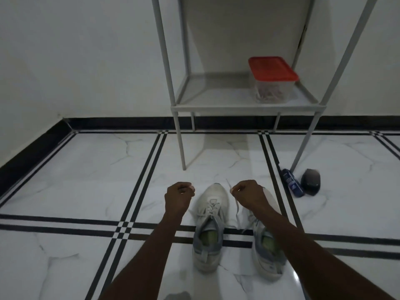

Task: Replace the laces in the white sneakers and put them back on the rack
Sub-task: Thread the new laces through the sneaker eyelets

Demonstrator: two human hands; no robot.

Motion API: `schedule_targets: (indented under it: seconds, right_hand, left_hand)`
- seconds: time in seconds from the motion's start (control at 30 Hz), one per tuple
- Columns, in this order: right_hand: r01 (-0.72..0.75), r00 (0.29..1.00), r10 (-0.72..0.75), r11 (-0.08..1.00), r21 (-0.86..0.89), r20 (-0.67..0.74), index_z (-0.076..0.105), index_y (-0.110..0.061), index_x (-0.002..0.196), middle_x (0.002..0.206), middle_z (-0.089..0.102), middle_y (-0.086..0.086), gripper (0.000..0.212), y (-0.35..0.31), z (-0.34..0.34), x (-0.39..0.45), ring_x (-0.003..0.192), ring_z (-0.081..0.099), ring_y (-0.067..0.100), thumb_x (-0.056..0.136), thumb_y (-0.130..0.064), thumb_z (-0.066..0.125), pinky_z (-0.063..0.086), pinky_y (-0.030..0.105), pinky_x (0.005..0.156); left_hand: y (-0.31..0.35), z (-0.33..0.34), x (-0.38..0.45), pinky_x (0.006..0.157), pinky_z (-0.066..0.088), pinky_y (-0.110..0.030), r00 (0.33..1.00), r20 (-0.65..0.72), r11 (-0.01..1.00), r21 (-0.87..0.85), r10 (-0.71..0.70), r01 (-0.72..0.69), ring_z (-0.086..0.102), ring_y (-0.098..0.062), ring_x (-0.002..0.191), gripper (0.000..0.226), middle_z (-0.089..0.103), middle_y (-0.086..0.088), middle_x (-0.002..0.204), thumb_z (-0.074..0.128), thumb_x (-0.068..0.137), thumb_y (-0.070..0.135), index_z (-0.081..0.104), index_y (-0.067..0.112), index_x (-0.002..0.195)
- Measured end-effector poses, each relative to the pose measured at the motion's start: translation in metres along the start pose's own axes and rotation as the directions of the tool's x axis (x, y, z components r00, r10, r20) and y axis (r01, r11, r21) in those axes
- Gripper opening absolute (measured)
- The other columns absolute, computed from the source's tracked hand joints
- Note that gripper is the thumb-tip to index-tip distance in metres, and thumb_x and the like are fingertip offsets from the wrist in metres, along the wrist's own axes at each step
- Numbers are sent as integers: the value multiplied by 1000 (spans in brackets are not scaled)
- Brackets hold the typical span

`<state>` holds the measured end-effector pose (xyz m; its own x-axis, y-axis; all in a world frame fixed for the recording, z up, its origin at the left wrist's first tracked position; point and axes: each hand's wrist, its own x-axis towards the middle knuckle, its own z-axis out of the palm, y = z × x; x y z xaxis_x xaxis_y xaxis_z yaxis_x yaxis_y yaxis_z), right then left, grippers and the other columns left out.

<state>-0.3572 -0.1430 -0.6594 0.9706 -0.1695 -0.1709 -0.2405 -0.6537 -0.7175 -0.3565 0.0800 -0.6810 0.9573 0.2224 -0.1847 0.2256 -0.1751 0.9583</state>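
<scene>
Both sneakers (211, 226) sit before the rack (244, 108) for lacing. The right hand (249, 194) pinches a lace (237, 210) taut; the left hand (178, 194) is curled (contents unclear).

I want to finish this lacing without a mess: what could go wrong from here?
1. The right hand pinches a loose lace that hangs over the gap between the sneakers; a hard tug could drag the right sneaker along the glossy floor.
2. The blue bottle and dark brush lie by the rack's leg, easy to knock when returning the shoes.
</scene>
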Motion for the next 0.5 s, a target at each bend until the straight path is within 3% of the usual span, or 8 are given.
schedule_targets:
  seconds: [0.07,0.17,0.27,0.33,0.4,0.5]
  right_hand:
    - [-16,999,19,998,-60,47,79,-14,83,94,76,0,11,11,10,1,90,69,14,87,-18,68,43,17,75]
    - [-25,993,40,991,-129,113,75,-17,98,105,73,3,17,23,24,-2,98,67,16,84,-25,72,45,21,85]
    - [14,981,8,994,-111,193,67,-18,108,104,71,4,32,24,32,-10,96,67,18,82,-34,75,48,25,83]
    - [48,959,-28,997,-62,281,68,-20,95,95,72,1,22,20,36,-19,88,68,15,81,-34,76,53,27,74]
    - [137,932,-95,986,-99,350,71,-21,79,89,74,-1,10,18,41,-28,85,69,13,82,-29,76,56,30,76]
    - [165,948,-123,979,-121,293,75,-13,78,87,76,2,8,21,47,-32,85,71,16,83,-13,69,56,32,80]
  left_hand:
    - [-19,3,-1,92,56,-43,1000,-5,994,106,11,-11,73,-23,90,30,77,-1,82,73,83,19,68,17,112]
    - [-39,9,-9,79,59,-36,997,42,973,217,66,-74,72,-22,84,43,76,-3,87,72,84,7,62,21,123]
    - [-54,12,-17,69,58,-29,982,163,936,323,93,-143,71,-13,78,26,75,1,90,68,88,6,72,22,108]
    - [-64,14,-18,77,58,-29,963,232,883,411,140,-228,71,-9,84,21,75,7,93,67,88,8,77,23,99]
    - [-69,15,-21,81,57,-31,960,240,865,438,148,-243,70,-9,87,16,76,7,92,68,89,11,79,23,93]
    - [-66,13,-26,75,58,-35,972,198,877,435,129,-205,70,-11,80,8,75,6,84,72,88,18,75,22,82]
